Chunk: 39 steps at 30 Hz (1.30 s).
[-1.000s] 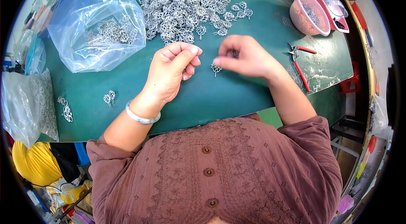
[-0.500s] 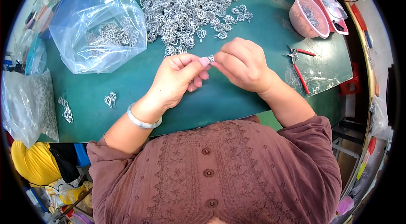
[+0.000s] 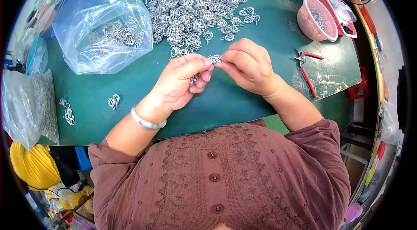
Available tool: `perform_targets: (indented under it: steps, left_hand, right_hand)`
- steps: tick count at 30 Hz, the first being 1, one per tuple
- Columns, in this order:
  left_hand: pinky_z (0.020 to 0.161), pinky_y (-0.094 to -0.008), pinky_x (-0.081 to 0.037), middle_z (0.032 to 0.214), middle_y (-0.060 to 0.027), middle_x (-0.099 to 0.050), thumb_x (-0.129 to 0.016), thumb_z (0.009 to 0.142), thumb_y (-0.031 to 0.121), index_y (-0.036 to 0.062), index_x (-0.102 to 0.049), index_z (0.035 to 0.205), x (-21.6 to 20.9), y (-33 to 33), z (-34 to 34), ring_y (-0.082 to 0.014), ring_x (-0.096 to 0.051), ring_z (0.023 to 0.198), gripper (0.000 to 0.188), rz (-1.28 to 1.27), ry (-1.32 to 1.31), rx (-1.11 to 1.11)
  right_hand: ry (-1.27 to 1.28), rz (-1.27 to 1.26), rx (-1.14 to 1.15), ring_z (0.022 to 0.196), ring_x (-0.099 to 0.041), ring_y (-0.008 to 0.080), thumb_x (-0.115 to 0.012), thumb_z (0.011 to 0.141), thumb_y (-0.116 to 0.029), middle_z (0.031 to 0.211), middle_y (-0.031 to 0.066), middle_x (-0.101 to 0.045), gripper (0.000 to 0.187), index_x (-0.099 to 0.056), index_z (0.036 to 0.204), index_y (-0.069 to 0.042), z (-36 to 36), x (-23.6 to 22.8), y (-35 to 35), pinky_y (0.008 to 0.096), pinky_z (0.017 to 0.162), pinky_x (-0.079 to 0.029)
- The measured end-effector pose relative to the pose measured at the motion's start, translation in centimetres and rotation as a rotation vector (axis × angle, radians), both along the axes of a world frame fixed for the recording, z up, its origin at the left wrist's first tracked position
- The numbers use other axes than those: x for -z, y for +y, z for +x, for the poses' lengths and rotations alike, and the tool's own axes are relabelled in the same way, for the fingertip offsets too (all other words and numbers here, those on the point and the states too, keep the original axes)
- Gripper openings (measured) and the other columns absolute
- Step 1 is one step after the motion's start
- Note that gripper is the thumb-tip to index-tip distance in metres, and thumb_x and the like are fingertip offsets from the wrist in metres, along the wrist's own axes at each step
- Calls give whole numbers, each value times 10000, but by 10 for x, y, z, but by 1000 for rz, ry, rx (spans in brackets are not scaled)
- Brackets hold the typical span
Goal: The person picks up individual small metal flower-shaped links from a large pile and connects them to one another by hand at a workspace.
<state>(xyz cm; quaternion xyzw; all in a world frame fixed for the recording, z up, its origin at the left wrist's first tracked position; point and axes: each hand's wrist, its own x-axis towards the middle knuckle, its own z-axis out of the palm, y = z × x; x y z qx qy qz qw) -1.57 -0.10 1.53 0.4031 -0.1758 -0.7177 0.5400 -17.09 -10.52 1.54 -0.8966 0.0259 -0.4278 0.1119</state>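
Observation:
Between the fingertips of both my hands is a small silver wire piece (image 3: 214, 59), shaped like an open flower or cage. My left hand (image 3: 180, 79) pinches it from the left with thumb and forefinger; more wire pieces (image 3: 194, 80) show in the curl of its lower fingers. From the right, my right hand (image 3: 246, 66) pinches the same piece, its fingers closed. Just beyond my hands lies a big heap of similar silver wire pieces (image 3: 191, 8), with several loose ones at its right edge.
A clear plastic bag (image 3: 87, 58) of wire pieces stands left of the heap; another full bag (image 3: 43, 104) sits at the table's left edge. Small groups of pieces (image 3: 114, 102) lie nearby. Red-handled pliers (image 3: 308, 80) and a pink basket (image 3: 306, 24) are at the right.
My left hand has turned a little, so the wire pieces in its palm show more. The pinched piece is more visible between the fingertips.

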Motion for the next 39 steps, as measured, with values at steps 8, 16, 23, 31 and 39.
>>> perform_targets:
  steps: [8,16,23,31,39]
  left_hand:
    - [413,-167,-287,630,-1,-521,-508,851,184,59,-569,819,1,0,-7,-57,-422,486,143,-24,-190,-30]
    - [439,-160,-319,624,11,-532,-547,833,211,73,-594,813,4,0,-6,-41,-446,503,147,-53,-173,9]
    - [452,-164,-323,619,16,-526,-515,834,202,72,-604,802,4,0,-5,-43,-442,517,161,-82,-237,23]
    - [465,-170,-331,638,10,-529,-480,844,210,58,-606,805,4,-2,-4,-48,-439,539,201,-139,-242,31]
    - [476,-174,-338,649,6,-533,-472,843,197,52,-599,817,6,-2,-4,-52,-440,547,195,-141,-264,24]
  right_hand:
    - [-12,50,20,597,-529,215,-698,591,-62,691,57,-510,207,-542,726,-42,1,1,-1,298,490,-437]
    - [-14,59,7,603,-529,213,-696,596,-69,690,54,-511,189,-551,716,-46,1,2,0,299,495,-439]
    - [56,373,-24,588,-525,189,-707,623,-74,683,57,-514,213,-552,765,-42,1,-2,5,275,480,-421]
    - [55,453,-51,557,-516,183,-697,650,-69,655,57,-517,188,-542,752,-42,0,-1,3,271,468,-402]
    - [30,407,-55,553,-512,204,-683,659,-56,646,62,-516,163,-535,727,-40,1,-3,4,285,470,-402]
